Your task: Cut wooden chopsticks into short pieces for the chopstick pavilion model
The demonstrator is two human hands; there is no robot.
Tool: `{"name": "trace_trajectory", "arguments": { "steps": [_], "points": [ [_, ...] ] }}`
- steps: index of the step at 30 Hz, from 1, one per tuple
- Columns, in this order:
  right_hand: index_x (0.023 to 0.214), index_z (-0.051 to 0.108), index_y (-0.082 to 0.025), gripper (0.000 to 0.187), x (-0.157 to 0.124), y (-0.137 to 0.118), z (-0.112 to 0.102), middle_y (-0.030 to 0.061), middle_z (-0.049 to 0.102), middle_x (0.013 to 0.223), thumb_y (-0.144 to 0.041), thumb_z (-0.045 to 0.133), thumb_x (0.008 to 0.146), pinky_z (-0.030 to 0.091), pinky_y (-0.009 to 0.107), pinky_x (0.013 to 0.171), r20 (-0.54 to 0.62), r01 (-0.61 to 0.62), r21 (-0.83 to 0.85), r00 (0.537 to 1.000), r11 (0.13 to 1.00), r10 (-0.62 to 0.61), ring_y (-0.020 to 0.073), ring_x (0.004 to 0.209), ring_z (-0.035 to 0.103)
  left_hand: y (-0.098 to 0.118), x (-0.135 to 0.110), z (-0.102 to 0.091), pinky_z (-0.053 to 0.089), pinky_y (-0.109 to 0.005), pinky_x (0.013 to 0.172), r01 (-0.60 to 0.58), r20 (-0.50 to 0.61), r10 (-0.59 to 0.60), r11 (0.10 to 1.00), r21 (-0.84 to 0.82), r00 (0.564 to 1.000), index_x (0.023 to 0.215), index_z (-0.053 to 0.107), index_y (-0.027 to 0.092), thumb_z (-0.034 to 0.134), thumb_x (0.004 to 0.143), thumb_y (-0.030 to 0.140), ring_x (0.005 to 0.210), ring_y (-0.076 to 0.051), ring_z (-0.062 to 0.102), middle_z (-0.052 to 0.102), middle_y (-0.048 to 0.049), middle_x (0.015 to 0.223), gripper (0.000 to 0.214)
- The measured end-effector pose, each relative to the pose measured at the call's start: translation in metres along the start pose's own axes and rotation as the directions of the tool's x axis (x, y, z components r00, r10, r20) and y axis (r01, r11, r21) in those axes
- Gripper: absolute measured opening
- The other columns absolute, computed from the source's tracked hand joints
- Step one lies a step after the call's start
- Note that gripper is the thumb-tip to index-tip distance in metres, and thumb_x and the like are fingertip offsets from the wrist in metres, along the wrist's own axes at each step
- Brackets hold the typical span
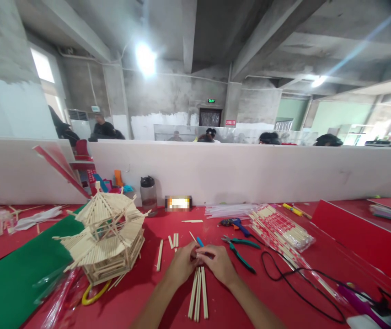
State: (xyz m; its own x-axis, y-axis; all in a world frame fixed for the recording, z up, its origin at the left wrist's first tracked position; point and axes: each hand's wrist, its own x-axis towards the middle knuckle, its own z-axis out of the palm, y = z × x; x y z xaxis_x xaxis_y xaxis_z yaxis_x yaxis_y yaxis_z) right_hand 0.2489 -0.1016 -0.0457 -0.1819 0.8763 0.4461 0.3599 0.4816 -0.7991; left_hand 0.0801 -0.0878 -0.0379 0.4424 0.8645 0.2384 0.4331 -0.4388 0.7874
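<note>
My left hand (182, 264) and my right hand (217, 262) meet over the top ends of several wooden sticks (198, 293) lying side by side on the red table (284, 292). Both hands have their fingers curled and pressed together onto the stick ends. A blue-tipped pen (200, 241) pokes out just above my fingers. A pavilion model built of sticks (108, 235) stands to the left of my left hand. A few loose cut sticks (173, 241) lie between the model and my hands.
Green-handled pliers (241, 251), a blue glue gun (232, 223), a wrapped bundle of chopsticks (281, 230) and a black cable (294, 283) lie to the right. A green sheet (13, 278) covers the left. A bottle (147, 192) stands by the white partition (250, 169); people sit behind it.
</note>
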Motion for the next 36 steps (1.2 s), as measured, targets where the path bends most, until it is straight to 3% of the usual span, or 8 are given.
{"name": "trace_trajectory", "arguments": {
  "steps": [6, 16, 36],
  "points": [
    [0.090, 0.078, -0.026, 0.014, 0.0018, -0.0040, -0.0020, 0.0028, 0.076, 0.090, -0.025, 0.066, 0.083, 0.050, 0.029, 0.080, 0.011, -0.009, -0.082, 1.000, 0.997, 0.010, 0.0210, 0.083, 0.069, 0.0001, 0.0003, 0.0009, 0.043, -0.022, 0.066, -0.009, -0.002, 0.009, 1.000, -0.008, 1.000, 0.094, 0.061, 0.019, 0.058, 0.083, 0.026, 0.072, -0.017, 0.066, 0.071, -0.0017, 0.080, 0.013],
    [0.091, 0.078, -0.027, 0.015, 0.0031, -0.0047, -0.0027, 0.0023, 0.077, 0.092, -0.025, 0.065, 0.083, 0.050, 0.028, 0.079, 0.028, -0.002, -0.035, 1.000, 0.999, 0.003, 0.0210, 0.083, 0.070, -0.0009, -0.0001, 0.0012, 0.046, -0.024, 0.075, -0.014, 0.015, 0.015, 0.997, -0.072, 1.000, 0.098, 0.062, 0.020, 0.062, 0.077, 0.015, 0.085, -0.019, 0.068, 0.073, -0.0028, 0.090, 0.022],
    [0.089, 0.076, -0.023, 0.012, 0.0009, -0.0007, 0.0008, 0.0035, 0.076, 0.090, -0.024, 0.066, 0.081, 0.051, 0.028, 0.079, 0.015, 0.001, 0.016, 1.000, 1.000, -0.001, 0.0209, 0.083, 0.069, -0.0034, -0.0013, 0.0007, 0.040, -0.022, 0.061, -0.033, 0.009, 0.034, 0.999, -0.035, 0.999, 0.099, 0.063, 0.017, 0.061, 0.081, 0.025, 0.068, -0.016, 0.064, 0.070, -0.0020, 0.078, 0.019]
  ]
}}
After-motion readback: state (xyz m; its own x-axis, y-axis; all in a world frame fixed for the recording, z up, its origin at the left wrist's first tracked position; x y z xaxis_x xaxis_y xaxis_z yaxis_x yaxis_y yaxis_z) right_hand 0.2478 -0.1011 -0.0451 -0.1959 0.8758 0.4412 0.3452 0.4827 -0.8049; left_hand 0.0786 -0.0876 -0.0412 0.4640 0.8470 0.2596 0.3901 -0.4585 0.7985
